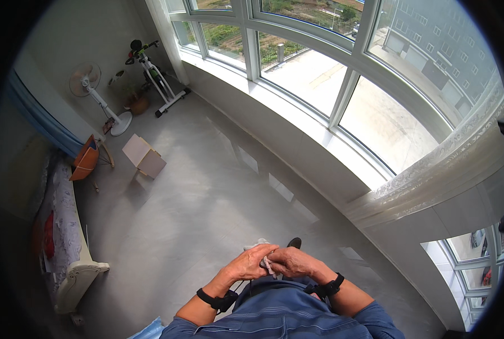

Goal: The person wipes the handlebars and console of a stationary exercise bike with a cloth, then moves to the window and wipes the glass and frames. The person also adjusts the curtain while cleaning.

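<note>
Both hands meet in front of my waist around a crumpled whitish cloth (258, 243). My left hand (248, 262) curls over it, and part of the cloth sticks out past the knuckles. From the other side my right hand (295, 261) grips a fold that hangs between the two hands. The fingers cover most of the cloth, so its full size is hidden. Each wrist wears a black strap. Below the hands, the tip of a dark shoe (294, 243) shows on the grey floor (201, 203).
At left stands a bed (82, 271) with a carved cream frame. Farther off are an orange chair (85, 160), a pinkish folded board or box (144, 156), a pedestal fan (103, 101), a potted plant (136, 104) and an exercise bike (161, 80). Windows with a white sill (292, 118) and lace curtain (430, 182) line the right.
</note>
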`<control>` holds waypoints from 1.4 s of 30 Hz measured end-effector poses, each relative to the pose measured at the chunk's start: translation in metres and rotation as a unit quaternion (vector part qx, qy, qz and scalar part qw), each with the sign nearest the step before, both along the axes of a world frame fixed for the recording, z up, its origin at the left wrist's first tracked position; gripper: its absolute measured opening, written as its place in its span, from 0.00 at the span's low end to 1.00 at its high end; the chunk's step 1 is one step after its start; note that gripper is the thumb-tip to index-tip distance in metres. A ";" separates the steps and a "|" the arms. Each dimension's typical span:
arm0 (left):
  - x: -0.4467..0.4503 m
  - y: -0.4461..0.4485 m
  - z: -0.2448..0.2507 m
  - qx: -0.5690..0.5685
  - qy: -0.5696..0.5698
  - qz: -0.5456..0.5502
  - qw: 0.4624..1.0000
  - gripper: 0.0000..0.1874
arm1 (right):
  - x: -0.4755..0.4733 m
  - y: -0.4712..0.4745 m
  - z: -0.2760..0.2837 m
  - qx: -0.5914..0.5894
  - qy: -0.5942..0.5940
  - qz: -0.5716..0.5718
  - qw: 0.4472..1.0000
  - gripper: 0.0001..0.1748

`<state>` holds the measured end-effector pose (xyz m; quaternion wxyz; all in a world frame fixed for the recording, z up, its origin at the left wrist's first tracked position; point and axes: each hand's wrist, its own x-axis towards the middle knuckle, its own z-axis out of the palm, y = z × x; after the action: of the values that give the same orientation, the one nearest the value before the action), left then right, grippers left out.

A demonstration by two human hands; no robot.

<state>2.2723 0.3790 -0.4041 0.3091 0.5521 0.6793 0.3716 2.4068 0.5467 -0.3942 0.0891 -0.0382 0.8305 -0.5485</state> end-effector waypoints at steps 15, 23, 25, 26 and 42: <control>-0.073 0.069 -0.012 -0.123 -0.090 0.195 0.969 0.16 | -0.048 0.184 -0.025 0.133 -0.102 -0.097 0.981 0.18; -0.130 0.098 -0.037 -0.146 -0.099 0.165 0.970 0.16 | -0.018 0.256 -0.062 0.213 -0.140 -0.244 0.936 0.17; -0.147 0.108 -0.037 -0.153 -0.086 0.150 0.973 0.16 | -0.012 0.271 -0.066 0.247 -0.132 -0.275 0.920 0.16; -0.157 0.113 -0.036 -0.148 -0.082 0.140 0.976 0.16 | -0.008 0.280 -0.066 0.263 -0.129 -0.312 0.904 0.16; -0.214 0.173 -0.045 -0.230 -0.115 0.118 0.959 0.11 | 0.055 0.450 -0.018 0.509 -0.147 -0.536 0.657 0.19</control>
<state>2.0583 0.5524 -0.4493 0.4579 0.3353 0.7668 0.2999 2.4613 0.9971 -0.4118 -0.0938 0.5463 0.8323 0.0085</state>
